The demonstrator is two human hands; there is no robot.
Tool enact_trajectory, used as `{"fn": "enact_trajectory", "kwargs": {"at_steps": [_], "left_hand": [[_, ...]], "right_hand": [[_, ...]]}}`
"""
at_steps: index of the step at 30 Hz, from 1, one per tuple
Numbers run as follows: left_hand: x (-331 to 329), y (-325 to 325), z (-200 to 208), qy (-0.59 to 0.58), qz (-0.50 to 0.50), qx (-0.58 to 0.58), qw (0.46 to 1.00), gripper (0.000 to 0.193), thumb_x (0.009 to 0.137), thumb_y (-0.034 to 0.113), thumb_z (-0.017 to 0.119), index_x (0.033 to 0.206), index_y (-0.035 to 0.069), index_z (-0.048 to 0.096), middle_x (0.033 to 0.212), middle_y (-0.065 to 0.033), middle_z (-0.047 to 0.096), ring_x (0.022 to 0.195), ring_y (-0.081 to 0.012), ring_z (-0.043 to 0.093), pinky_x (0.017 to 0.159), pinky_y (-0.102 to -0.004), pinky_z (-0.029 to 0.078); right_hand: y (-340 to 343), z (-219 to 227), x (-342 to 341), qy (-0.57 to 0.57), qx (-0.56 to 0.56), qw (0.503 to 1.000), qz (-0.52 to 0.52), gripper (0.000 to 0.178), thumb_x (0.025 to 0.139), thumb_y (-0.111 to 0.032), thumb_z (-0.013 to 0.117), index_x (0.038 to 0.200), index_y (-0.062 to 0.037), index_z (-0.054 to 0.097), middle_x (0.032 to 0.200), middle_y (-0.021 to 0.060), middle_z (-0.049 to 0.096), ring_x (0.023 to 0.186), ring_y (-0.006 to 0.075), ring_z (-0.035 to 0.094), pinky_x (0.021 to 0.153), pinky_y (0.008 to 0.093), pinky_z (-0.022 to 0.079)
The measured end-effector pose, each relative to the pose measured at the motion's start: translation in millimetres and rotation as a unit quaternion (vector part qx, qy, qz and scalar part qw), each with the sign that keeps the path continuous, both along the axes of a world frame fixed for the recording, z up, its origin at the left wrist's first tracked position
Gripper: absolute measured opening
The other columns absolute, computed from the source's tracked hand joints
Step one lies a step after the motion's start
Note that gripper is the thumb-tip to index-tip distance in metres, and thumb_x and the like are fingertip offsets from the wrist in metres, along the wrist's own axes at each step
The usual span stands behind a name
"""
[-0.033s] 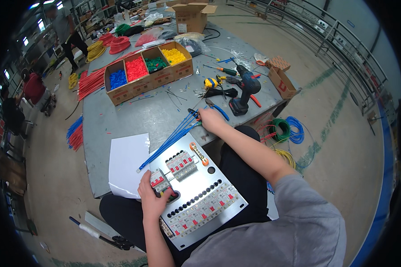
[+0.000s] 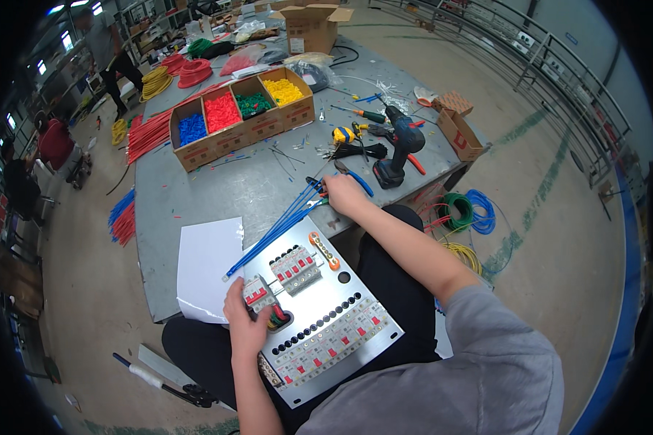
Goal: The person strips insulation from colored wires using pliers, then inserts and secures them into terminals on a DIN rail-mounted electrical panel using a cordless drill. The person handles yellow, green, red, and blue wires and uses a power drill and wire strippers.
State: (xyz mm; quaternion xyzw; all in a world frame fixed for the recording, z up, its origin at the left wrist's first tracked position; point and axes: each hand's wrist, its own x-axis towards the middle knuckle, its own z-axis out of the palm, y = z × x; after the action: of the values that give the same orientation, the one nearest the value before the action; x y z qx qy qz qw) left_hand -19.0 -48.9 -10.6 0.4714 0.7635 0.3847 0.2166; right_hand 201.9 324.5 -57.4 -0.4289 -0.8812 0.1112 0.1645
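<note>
A silvery metal panel (image 2: 319,304) fitted with circuit breakers rests tilted across my lap. My left hand (image 2: 247,326) curls at its left edge, fingers and thumb around the lower end of a breaker with red switches (image 2: 257,293). Beside the thumb, red and green wires (image 2: 279,316) show in an oval hole. At the table edge, my right hand (image 2: 345,194) is closed beside a bundle of blue wires (image 2: 276,230) that reaches down to the panel's upper left. Black and green parts show at its fingertips; what it grips is mostly hidden. Blue-handled pliers (image 2: 358,180) lie just beyond.
White paper (image 2: 210,268) lies left of the panel. A divided cardboard box (image 2: 247,130) holds blue, red, green and yellow bits. A cordless drill (image 2: 399,148), yellow tape measure (image 2: 343,135) and small open carton (image 2: 461,138) stand right. Wire coils (image 2: 480,212) lie on the floor.
My left thumb has shifted slightly off the oval hole, so more of the red and green wires shows. My right hand stays almost in place by the blue wires.
</note>
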Motion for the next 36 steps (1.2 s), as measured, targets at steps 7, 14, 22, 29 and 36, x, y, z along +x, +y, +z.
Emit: {"fn": "enact_trajectory", "kwargs": {"at_steps": [7, 14, 22, 29, 36], "left_hand": [[-76, 65, 15, 0.099, 0.042, 0.044, 0.993, 0.039, 0.091, 0.02, 0.077, 0.126, 0.004, 0.07, 0.116, -0.0135, 0.068, 0.119, -0.0319, 0.059, 0.107, -0.0472, 0.044], [-73, 114, 2, 0.17, -0.097, -0.076, 0.978, 0.027, 0.084, 0.021, 0.084, 0.107, 0.007, 0.08, 0.095, -0.0091, 0.067, 0.099, -0.0284, 0.06, 0.093, -0.0382, 0.047], [-82, 115, -15, 0.031, -0.076, -0.063, 0.995, 0.024, 0.084, 0.016, 0.082, 0.101, 0.001, 0.074, 0.087, -0.0116, 0.068, 0.08, -0.0275, 0.065, 0.074, -0.0379, 0.055], [-73, 116, 3, 0.046, -0.066, -0.084, 0.993, 0.025, 0.087, 0.021, 0.08, 0.104, 0.005, 0.074, 0.079, -0.0119, 0.071, 0.071, -0.0281, 0.069, 0.068, -0.0397, 0.055], [-67, 99, 20, 0.104, -0.035, -0.026, 0.994, 0.025, 0.086, 0.02, 0.081, 0.106, 0.006, 0.076, 0.082, -0.0117, 0.073, 0.074, -0.0281, 0.073, 0.069, -0.0389, 0.057]], "right_hand": [[-6, 32, -16, 0.228, -0.195, 0.953, -0.05, 0.018, 0.099, -0.012, 0.066, 0.113, 0.0012, 0.067, 0.09, 0.0174, 0.077, 0.091, 0.0319, 0.076, 0.081, 0.0426, 0.059], [29, 25, -20, 0.231, -0.105, 0.965, -0.069, 0.018, 0.098, -0.013, 0.07, 0.111, -0.0019, 0.078, 0.099, 0.0172, 0.079, 0.095, 0.0329, 0.076, 0.086, 0.0415, 0.058], [32, 7, -78, 0.08, 0.003, 0.994, 0.081, 0.02, 0.098, -0.019, 0.067, 0.108, -0.0099, 0.082, 0.106, 0.0147, 0.079, 0.109, 0.0341, 0.07, 0.101, 0.047, 0.051], [14, -11, -110, 0.028, 0.018, 0.998, 0.057, 0.024, 0.101, -0.023, 0.064, 0.115, -0.0123, 0.079, 0.115, 0.0091, 0.073, 0.12, 0.0303, 0.063, 0.11, 0.0518, 0.038], [-33, 54, -90, 0.025, 0.035, 0.964, 0.264, 0.044, 0.101, -0.05, 0.067, 0.121, -0.0128, 0.078, 0.113, 0.0096, 0.073, 0.123, 0.0259, 0.063, 0.121, 0.0504, 0.029]]}}
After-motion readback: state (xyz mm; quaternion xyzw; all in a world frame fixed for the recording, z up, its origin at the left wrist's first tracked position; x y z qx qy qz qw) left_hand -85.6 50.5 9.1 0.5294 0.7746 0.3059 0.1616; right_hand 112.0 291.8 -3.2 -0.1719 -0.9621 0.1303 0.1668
